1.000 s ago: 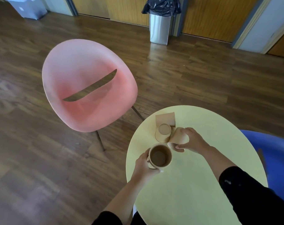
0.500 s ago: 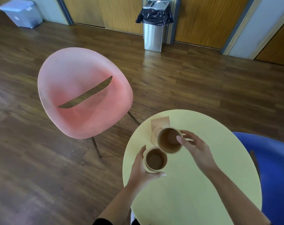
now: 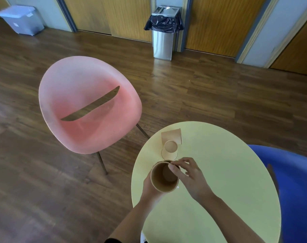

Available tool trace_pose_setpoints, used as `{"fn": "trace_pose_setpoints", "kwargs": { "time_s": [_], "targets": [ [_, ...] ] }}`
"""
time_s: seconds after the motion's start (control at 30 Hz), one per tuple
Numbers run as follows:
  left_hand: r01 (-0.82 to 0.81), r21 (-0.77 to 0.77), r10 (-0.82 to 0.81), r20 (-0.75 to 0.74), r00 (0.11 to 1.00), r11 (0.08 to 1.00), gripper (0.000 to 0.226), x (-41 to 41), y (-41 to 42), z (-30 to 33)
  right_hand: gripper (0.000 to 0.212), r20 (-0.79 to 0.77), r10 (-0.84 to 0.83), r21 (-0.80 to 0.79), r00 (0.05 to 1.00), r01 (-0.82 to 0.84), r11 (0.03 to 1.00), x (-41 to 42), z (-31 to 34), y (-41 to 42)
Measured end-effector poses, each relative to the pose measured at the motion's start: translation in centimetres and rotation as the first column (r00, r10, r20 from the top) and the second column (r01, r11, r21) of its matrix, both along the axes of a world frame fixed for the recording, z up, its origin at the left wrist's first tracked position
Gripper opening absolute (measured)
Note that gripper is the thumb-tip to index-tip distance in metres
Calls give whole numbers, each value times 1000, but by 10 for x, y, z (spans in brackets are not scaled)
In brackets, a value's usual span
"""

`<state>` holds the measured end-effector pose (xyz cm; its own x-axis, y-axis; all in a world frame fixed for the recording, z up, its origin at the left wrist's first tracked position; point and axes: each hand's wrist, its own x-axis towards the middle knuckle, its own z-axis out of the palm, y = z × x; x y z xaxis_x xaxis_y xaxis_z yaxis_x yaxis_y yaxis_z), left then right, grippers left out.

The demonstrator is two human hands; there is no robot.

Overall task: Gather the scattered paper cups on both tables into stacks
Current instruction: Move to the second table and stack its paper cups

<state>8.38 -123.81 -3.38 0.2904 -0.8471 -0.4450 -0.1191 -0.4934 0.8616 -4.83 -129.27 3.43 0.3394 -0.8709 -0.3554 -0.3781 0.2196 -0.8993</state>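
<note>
Hands low centre: your left hand (image 3: 150,187) grips the nested brown paper cups (image 3: 164,177), right hand (image 3: 189,176) pinching the rim, above the round yellow bench (image 3: 219,172).

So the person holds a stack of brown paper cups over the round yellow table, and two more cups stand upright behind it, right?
Not quite. In the head view, the stack of brown paper cups is held over the round yellow table, but neither remaining cup is upright: one brown paper cup stands upside down, and the other brown paper cup lies on its side.
</note>
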Motion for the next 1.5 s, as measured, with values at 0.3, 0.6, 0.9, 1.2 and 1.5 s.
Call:
{"fn": "trace_pose_setpoints", "kwargs": {
  "time_s": [0.3,0.6,0.9,1.2,1.5],
  "targets": [
    [64,-90,-56,88,995,994,76,4,2,6,30,17,-5,72,1000,3,997,7,-30,-2],
    [32,-111,-24,76,997,993,78,18,-1,4,35,66,-349,155,935,336,929,19,-40,-42],
    [-47,-118,54,56,997,992,81,48,-16,-1,69,-134,-504,818,853,383,430,28,-63,-118],
    [-83,-125,82,-13,997,989,76,53,-22,0,64,-109,-628,887,771,360,288,44,-82,-122],
    [-78,-122,72,-53,996,989,73,53,-22,2,66,-62,-706,916,705,322,241,19,-74,-106]
  ]
}}
